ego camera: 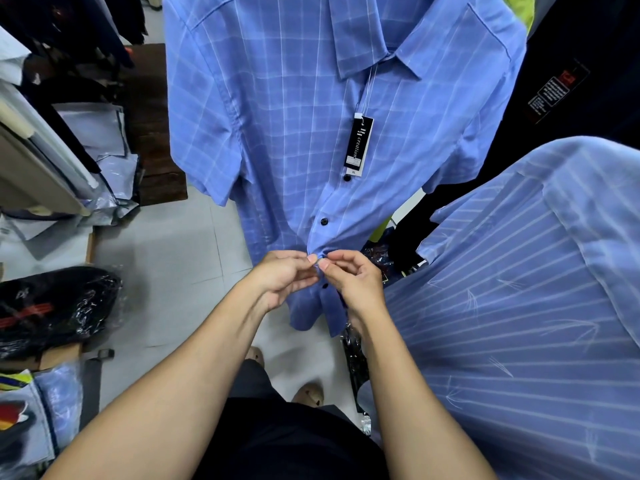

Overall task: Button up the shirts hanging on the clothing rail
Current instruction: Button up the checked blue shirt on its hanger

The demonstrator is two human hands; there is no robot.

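Observation:
A blue checked short-sleeved shirt (pixel 284 109) hangs in front of me, with a black hang tag (pixel 358 143) below its collar. Dark buttons run down its placket; two above my hands look fastened (pixel 323 221), and another shows just below them (pixel 325 286). My left hand (pixel 284 275) and my right hand (pixel 349 277) meet at the placket low on the shirt. Both pinch the fabric between thumb and fingertips, bunching it there. The button between my fingers is hidden.
A light blue striped shirt (pixel 519 306) hangs close on my right. Dark garments (pixel 575 81) hang behind it. Bagged clothes (pixel 52 306) and folded shirts (pixel 104 143) lie at the left by a shelf. Pale tiled floor (pixel 180 258) lies below.

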